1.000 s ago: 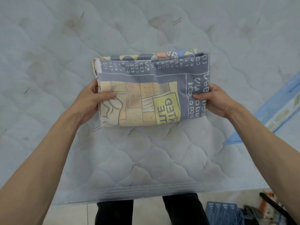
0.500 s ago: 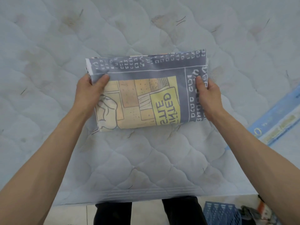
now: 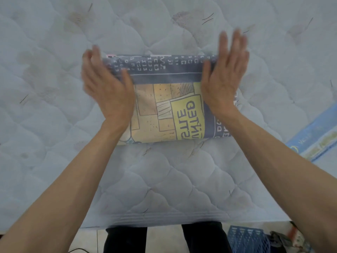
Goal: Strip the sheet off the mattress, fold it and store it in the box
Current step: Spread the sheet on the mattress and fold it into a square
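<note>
The folded sheet (image 3: 164,99) lies flat on the bare mattress (image 3: 164,179). The left hand (image 3: 107,86) and the right hand (image 3: 223,75) are spread, fingers straight, over its left and right ends, grasping nothing. Both are motion-blurred, so whether the palms press the cloth is unclear. A blue basket (image 3: 246,240) stands on the floor.

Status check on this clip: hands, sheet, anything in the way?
Left hand and right hand open, fingers straight, flat over the sheet's ends. Folded sheet lying on the mattress. Nothing in the way; blue basket on the floor.
</note>
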The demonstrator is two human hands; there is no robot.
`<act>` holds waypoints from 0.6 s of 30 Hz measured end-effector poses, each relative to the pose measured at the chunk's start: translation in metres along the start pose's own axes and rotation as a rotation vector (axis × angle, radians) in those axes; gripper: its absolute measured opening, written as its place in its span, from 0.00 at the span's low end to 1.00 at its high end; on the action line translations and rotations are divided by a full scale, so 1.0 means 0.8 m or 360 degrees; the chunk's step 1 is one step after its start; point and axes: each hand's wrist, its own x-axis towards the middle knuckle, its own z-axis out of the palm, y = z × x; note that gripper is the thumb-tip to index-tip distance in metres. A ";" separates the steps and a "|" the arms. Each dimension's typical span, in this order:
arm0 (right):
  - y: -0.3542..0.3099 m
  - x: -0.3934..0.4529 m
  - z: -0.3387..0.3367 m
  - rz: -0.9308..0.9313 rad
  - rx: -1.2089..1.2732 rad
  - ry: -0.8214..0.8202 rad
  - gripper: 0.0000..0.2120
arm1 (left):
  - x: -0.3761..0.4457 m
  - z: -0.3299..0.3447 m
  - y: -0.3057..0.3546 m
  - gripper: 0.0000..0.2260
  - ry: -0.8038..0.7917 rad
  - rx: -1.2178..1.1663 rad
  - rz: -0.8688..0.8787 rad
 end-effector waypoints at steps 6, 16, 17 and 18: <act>0.040 0.021 0.036 -0.0905 -0.0084 -0.0691 0.33 | -0.034 0.044 0.002 0.33 -0.0630 0.0386 0.1061; 0.054 -0.044 0.020 -0.0770 -0.0143 -0.0472 0.35 | -0.062 0.026 -0.022 0.34 -0.0484 0.0443 0.0832; 0.063 -0.064 0.018 -0.0820 -0.0153 -0.0536 0.35 | -0.077 0.022 -0.037 0.35 -0.0552 0.0450 0.0943; 0.076 -0.077 0.015 -0.0825 -0.0174 -0.0550 0.35 | -0.086 0.018 -0.054 0.35 -0.0611 0.0442 0.1000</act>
